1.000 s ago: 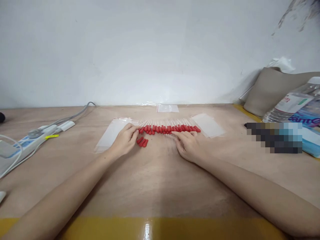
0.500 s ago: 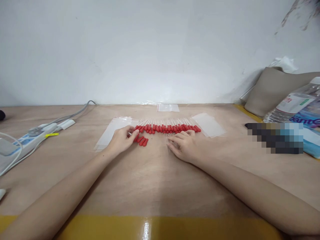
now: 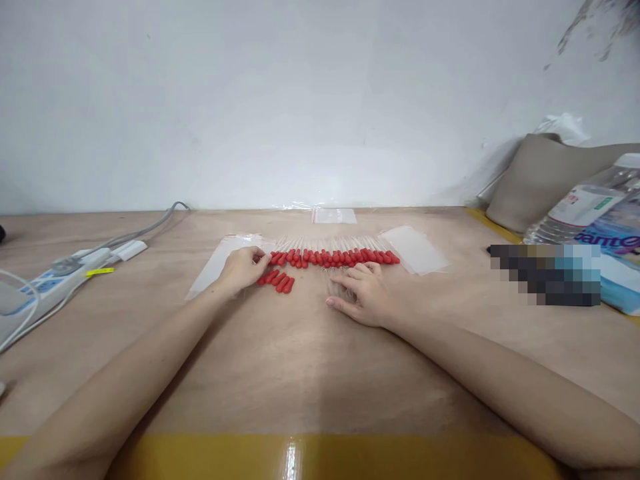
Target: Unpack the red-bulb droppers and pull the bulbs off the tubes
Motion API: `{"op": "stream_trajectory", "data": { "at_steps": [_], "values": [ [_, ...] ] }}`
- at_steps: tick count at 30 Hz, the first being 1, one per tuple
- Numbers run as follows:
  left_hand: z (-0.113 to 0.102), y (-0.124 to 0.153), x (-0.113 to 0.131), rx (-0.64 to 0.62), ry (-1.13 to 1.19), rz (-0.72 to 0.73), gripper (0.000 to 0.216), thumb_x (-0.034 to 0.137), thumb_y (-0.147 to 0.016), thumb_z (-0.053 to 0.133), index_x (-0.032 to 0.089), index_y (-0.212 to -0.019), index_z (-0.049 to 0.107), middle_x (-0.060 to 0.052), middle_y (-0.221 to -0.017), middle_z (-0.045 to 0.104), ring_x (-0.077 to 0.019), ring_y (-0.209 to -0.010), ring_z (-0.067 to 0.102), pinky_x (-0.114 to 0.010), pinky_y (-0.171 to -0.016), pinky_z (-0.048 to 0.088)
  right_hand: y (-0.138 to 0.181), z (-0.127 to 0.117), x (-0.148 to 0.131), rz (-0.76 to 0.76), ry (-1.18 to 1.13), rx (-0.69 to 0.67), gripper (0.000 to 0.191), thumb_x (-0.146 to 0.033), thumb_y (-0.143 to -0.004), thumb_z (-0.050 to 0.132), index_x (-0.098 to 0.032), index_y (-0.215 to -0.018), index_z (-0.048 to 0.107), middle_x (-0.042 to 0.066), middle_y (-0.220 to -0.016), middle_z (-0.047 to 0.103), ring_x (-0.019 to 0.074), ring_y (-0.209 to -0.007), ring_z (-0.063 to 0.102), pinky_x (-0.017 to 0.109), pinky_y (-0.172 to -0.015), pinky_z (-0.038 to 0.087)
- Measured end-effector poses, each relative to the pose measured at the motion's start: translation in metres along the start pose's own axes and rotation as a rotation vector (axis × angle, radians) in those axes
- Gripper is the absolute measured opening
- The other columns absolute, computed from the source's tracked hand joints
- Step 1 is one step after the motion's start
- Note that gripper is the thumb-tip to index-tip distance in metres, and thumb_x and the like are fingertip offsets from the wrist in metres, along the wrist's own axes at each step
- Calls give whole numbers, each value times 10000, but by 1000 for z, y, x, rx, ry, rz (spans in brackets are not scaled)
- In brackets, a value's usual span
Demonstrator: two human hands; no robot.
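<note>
A row of droppers with red rubber bulbs (image 3: 335,257) lies across the table, their thin clear tips pointing to the wall. My left hand (image 3: 243,269) is at the left end of this row, fingers bent and closed together; what they hold, if anything, is hidden. Just below its fingertips are several loose red rubber bulbs (image 3: 281,283). My right hand (image 3: 367,293) rests in front of the row with its thumb and fingers apart. Under its fingers lie clear thin tubes (image 3: 336,288), partly covered by the hand.
Clear plastic bags lie left (image 3: 210,270) and right (image 3: 415,250) of the row, and a small bag (image 3: 335,216) near the wall. A power strip (image 3: 50,283) with cables sits at the left. On the right are a water bottle (image 3: 575,217) and a blue pack (image 3: 620,290).
My right hand's thumb has spread away from its fingers, showing more of the clear tubes. My left hand has drawn slightly back from the loose bulbs, its thumb now nearer its fingers.
</note>
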State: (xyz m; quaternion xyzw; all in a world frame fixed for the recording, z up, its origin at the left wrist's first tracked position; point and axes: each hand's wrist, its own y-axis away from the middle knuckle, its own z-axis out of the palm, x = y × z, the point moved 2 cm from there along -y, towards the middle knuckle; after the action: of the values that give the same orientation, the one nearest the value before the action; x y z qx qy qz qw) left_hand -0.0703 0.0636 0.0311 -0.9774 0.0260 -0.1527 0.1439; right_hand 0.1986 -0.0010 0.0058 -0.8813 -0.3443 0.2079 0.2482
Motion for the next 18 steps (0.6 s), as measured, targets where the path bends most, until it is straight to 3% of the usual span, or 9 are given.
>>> {"op": "stream_trajectory", "data": {
  "at_steps": [3,7,11,15,18],
  "values": [
    [-2,3,0,67,24,8,256,382,-780,457,189,-758,624,-50,-760,668,-200,-703,592,-284,-625,403,1,-1,1,14,-19,71,352,-479,-805,508,-197,-982,620,41,-808,609,165,-798,487,366,-829,243],
    [-13,12,3,251,60,22,249,354,-818,429,174,-776,596,-51,-764,640,-184,-705,571,-286,-639,402,3,-6,6,76,-9,184,229,-356,-835,487,-190,-909,626,31,-747,594,156,-745,505,358,-799,282],
    [-17,34,22,393,163,194,206,328,-838,444,168,-832,575,-42,-799,613,-168,-759,553,-283,-693,419,7,-13,16,146,-25,335,225,-300,-841,467,-188,-998,584,77,-896,579,198,-872,525,364,-785,347],
    [-1,60,56,257,269,520,162,265,-863,440,168,-890,567,-42,-844,605,-164,-819,536,-297,-750,424,10,-18,19,150,16,424,420,-394,-805,514,-179,-1165,495,140,-1094,500,255,-1022,472,405,-833,364],
    [13,71,72,185,299,651,136,242,-867,453,167,-888,564,-43,-843,598,-162,-812,528,-308,-751,423,9,-17,13,27,81,294,444,-452,-783,545,-196,-1146,527,103,-1061,559,240,-1001,485,419,-881,308]
  ]
}}
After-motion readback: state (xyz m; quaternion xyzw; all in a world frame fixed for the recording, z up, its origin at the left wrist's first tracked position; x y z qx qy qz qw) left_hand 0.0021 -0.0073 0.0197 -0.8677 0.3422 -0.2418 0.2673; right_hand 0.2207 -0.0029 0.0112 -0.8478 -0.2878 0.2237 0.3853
